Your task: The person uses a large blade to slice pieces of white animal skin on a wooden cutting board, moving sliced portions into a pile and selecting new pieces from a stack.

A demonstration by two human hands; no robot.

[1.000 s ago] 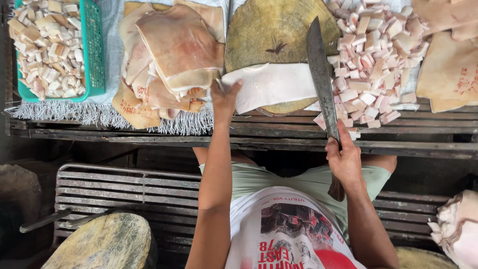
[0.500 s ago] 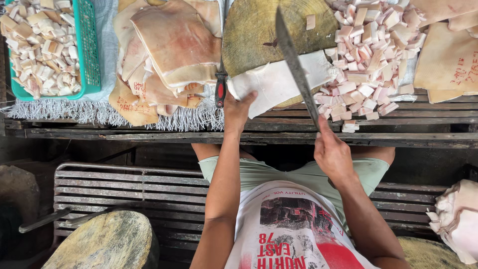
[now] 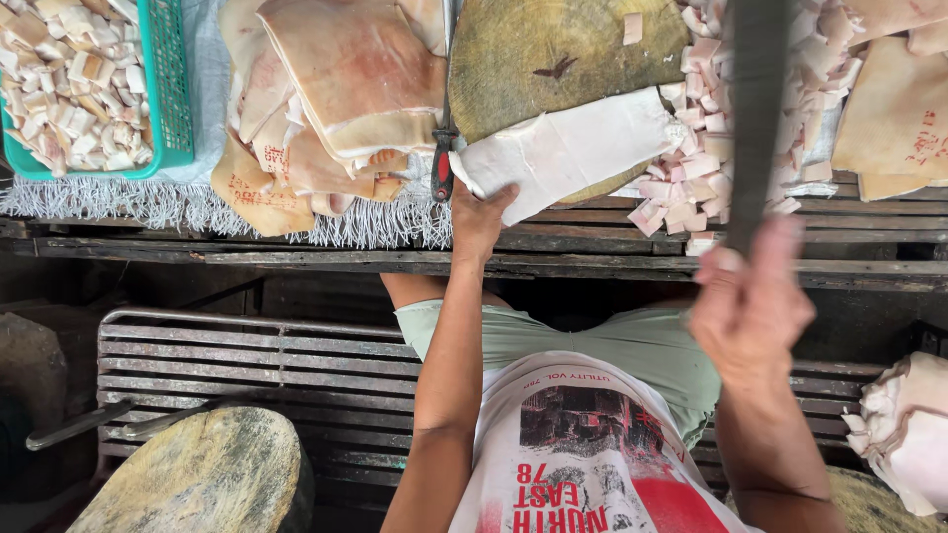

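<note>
The left hand (image 3: 481, 219) reaches up to the near edge of the round wooden chopping block (image 3: 553, 59) and pins down the near end of a long pale slab of pork skin (image 3: 573, 148), fingers curled over its left end in a narrow grip. The slab lies tilted across the block's lower edge, its far end pointing toward two o'clock, where it touches a heap of small cut pieces (image 3: 691, 158). At three o'clock from the left hand the right hand (image 3: 752, 306) is raised and blurred — it is closed in a full grip around the handle of a long dark cleaver (image 3: 758, 109), whose blade runs up toward twelve o'clock above the heap, clear of the slab. Just beside the left hand, at eleven o'clock, a small knife with a red and black handle (image 3: 441, 168) lies against the block. At nine o'clock from the block a stack of large uncut skin sheets (image 3: 346, 89) rests on the table (image 3: 296, 252), and farther toward ten o'clock a green plastic basket (image 3: 168, 99) holds more diced pieces. More sheets lie at the table's right end (image 3: 894, 109). Below the table, at seven o'clock, a second round block (image 3: 197, 479) sits beside a metal rack (image 3: 257, 355).
</note>
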